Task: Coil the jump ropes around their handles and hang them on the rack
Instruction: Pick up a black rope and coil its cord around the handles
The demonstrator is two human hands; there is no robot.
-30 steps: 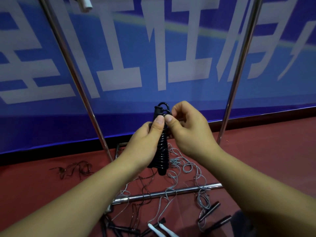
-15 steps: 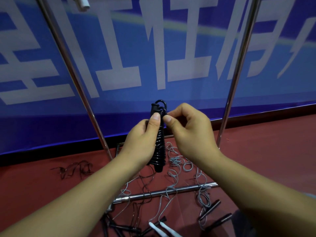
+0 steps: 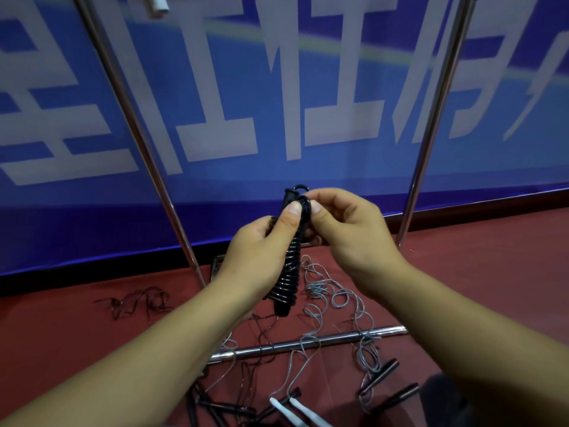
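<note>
The right hand (image 3: pixel 354 232) has shifted onto the loop; the left hand (image 3: pixel 261 257) grips the coiled black rope (image 3: pixel 291 269). Unhung; grey ropes (image 3: pixel 335 297) remain on the floor.

1. Blue banner (image 3: pixel 277 97), 12 o'clock, behind the rack poles: large white block characters, cropped at the top edge and blurred. None can be read with confidence.
2. No other text, labels or numbers legible.

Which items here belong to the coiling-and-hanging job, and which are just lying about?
In the job:
- black jump rope coiled around its handles, held by left hand and right hand
- loose grey rope, floor
- loose black rope, floor
- chrome metal rack

Lying about:
- blue banner with white characters
</note>
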